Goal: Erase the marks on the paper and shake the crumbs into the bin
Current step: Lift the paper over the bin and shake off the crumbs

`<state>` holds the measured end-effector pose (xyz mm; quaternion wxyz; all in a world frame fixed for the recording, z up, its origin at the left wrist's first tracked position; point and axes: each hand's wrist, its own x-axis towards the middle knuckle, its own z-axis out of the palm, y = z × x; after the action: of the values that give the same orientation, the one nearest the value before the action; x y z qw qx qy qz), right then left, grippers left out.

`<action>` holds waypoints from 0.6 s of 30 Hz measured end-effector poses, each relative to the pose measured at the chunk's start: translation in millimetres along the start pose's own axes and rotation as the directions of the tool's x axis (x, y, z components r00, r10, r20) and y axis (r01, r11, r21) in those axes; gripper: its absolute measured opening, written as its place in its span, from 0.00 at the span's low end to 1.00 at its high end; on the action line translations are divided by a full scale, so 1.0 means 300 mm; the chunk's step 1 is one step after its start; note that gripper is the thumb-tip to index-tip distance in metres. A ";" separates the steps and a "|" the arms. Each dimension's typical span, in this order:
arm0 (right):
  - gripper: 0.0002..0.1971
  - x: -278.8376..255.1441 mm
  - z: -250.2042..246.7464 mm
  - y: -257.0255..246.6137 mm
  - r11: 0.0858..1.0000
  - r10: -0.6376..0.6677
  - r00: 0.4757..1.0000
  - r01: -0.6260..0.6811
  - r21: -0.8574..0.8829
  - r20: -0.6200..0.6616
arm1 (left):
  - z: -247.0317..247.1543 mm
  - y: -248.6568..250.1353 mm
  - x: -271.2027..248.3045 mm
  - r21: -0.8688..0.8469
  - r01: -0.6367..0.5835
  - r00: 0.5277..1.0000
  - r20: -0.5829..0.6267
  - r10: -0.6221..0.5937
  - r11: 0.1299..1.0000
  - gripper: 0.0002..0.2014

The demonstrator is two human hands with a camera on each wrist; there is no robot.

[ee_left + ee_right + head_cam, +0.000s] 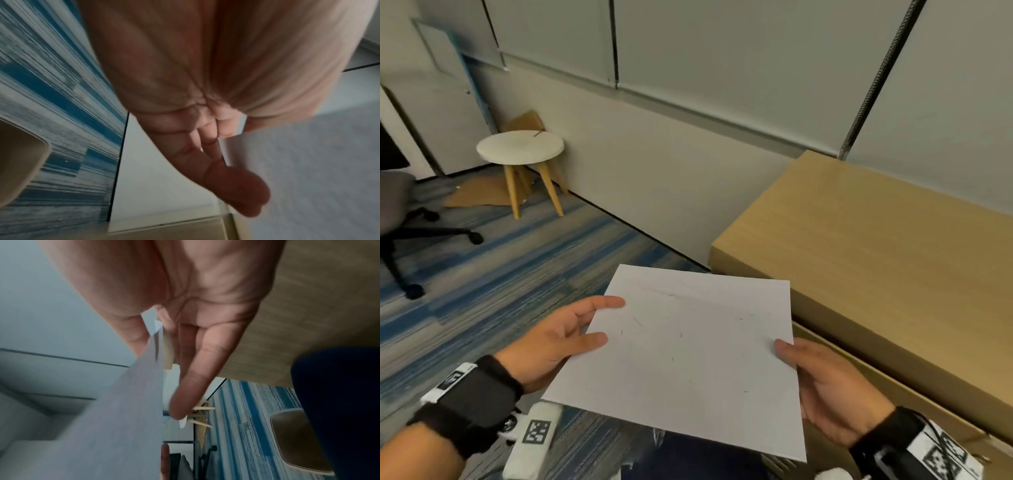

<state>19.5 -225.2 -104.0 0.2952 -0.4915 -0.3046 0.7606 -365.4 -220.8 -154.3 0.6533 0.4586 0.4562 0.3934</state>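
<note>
Fingers [599, 337] of both hands pinching paper [688, 353] edges, kept level over carpet so crumbs stay on; bin unseen.

i see the paper [681, 356] held between my two hands, left hand [551, 342] at its left edge, right hand [828, 390] at its right edge, above the carpet [500, 274]. the desk [876, 246] lies to the right, against the wall [671, 178]. a stool [520, 147] stands far left by the wall, a chair [400, 219] left of it.
</note>
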 end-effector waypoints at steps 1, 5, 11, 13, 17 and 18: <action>0.22 0.033 0.020 0.013 1.000 0.002 0.999 -0.002 0.001 0.032 | -0.017 -0.024 -0.008 0.002 0.007 1.000 -0.012 -0.007 1.000 0.26; 0.17 0.155 0.090 0.066 0.997 0.030 0.999 -0.028 -0.068 0.029 | -0.112 -0.131 -0.009 0.015 0.045 0.996 -0.083 -0.043 0.999 0.23; 0.14 0.376 0.141 0.182 0.977 0.159 0.985 -0.168 -0.133 -0.071 | -0.301 -0.423 0.056 0.007 0.213 0.964 -0.167 -0.209 0.977 0.23; 0.13 0.405 0.131 0.215 0.974 0.180 0.976 -0.194 -0.116 -0.122 | -0.306 -0.516 0.088 0.030 0.284 0.948 -0.157 -0.276 0.958 0.20; 0.12 0.574 0.158 0.273 0.941 0.266 0.944 -0.298 -0.158 -0.197 | -0.362 -0.724 0.178 0.064 0.374 0.900 -0.265 -0.346 0.925 0.07; 0.12 0.617 0.164 0.283 0.932 0.288 0.935 -0.323 -0.165 -0.206 | -0.368 -0.766 0.209 0.094 0.391 0.891 -0.288 -0.351 0.915 0.07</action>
<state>-102.4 -149.5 -256.7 0.1492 -0.6258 -0.2699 0.7165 -431.8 -197.7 -407.3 0.6134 0.3534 0.6468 0.2835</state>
